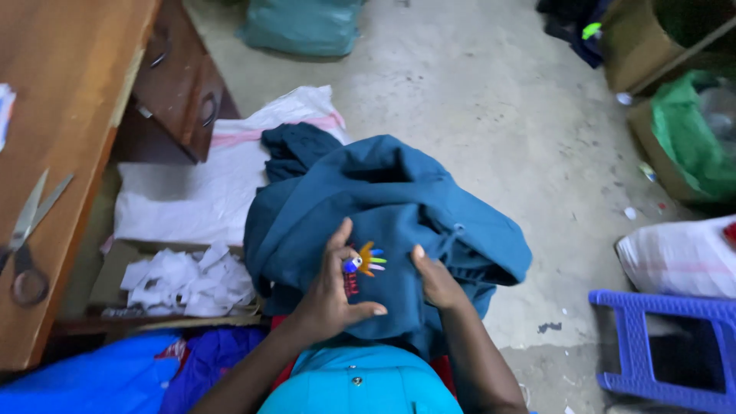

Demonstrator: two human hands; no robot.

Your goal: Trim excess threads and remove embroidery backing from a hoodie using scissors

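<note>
Centrally, one dark blue garment [399, 207] is held bunched on the lap, directly under both hands. The left hand [331, 295] is pressed flat on the cloth, its grip apart, fingers spread beside one small multicoloured emblem [363, 261]. The right hand [435, 280] is laid just right of the emblem, its grip loosely together on a fold. The emblem appears already attached; what is left cannot be told. Far left, one pair of scissors [27, 238] is seen on the desk [69, 92].
</note>
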